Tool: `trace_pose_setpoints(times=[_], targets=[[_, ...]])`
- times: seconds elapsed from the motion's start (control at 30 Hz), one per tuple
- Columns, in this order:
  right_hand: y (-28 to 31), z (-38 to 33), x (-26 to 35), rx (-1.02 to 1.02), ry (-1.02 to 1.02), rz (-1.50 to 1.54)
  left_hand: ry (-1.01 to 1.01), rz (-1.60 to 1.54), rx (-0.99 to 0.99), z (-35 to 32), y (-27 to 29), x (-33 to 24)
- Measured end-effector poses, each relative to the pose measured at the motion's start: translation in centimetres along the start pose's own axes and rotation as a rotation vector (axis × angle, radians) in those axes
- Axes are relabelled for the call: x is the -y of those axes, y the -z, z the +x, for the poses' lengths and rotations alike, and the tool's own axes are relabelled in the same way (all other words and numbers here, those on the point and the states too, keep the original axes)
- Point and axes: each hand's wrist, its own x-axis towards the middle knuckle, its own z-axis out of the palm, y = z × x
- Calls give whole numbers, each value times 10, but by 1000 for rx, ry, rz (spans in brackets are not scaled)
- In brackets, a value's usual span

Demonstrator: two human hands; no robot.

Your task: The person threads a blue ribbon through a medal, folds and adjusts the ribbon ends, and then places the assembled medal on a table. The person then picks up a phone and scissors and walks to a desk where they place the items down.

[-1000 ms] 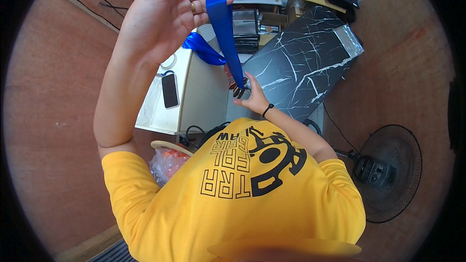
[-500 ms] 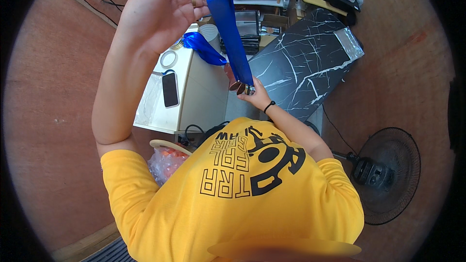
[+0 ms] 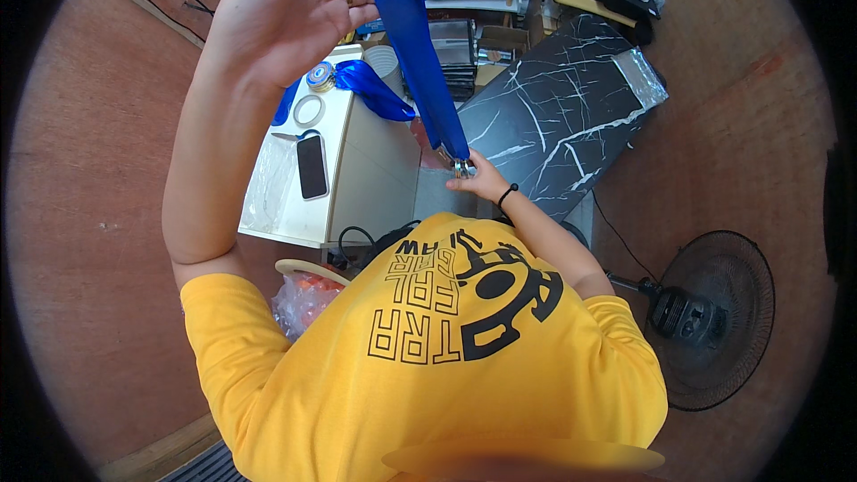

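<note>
My left hand [image 3: 299,13] is spread, the blue ribbon [image 3: 416,45] looped over its fingers. My right hand [image 3: 486,180] is clamped on the medals [image 3: 461,168] at its lower end, between cabinet [image 3: 375,174] and marbled board [image 3: 553,107]. Holding both ends apparently keeps the ribbon straight. Black lettering marks my shirt [image 3: 303,375]; the medals show none legible.

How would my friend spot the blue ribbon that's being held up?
Find the yellow shirt, then the raised left hand. The ribbon hangs from it down to the right hand. Only it links both hands, unlike the bunched ribbon further left.
</note>
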Motion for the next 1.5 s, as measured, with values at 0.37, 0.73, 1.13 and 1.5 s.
trace_pose_setpoints(times=[0.37, 0.73, 1.13, 1.5], targets=[[-19, 3, -13, -148, -88, -132, 2, 25, -26, -7, -15, -1], [-23, 14, -24, -235, 53, -82, 23, 31, 62, -7, -10, 2], [-31, 25, -13, -334, 140, -414, 1, 48, 79, -3, -14, 7], [-5, 17, -7, -359, 29, -334, -88, 301, 114, 3, 6, 24]])
